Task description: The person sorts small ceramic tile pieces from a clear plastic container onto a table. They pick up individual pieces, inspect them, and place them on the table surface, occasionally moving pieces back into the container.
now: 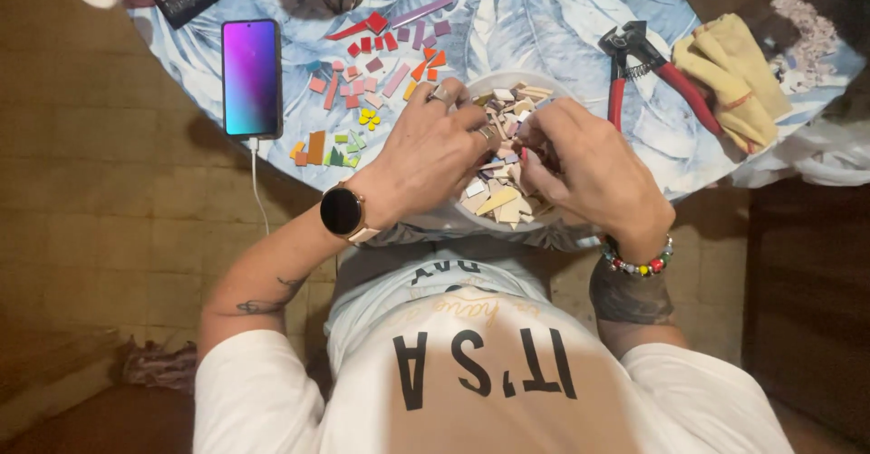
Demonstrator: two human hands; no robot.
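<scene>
Left hand [433, 150]: fingers bent into the bowl [544, 83], touching the tile pieces [500, 191] (grip cannot be told).
Right hand [589, 169]: just beside the left, fingers curled among the same pieces.
Pliers [654, 66]: beyond the right hand, on the surface [507, 19].
Phone [251, 77]: well left of the left hand.

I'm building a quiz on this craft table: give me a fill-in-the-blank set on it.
1. Both hands, left hand and right hand, dig in a white ____ of tile pieces.
2. The pliers have ____ handles.
3. The phone lies ____ of the sorted coloured pieces.
4. The left wrist wears a ____.

Missing: bowl; red; left; watch
</scene>
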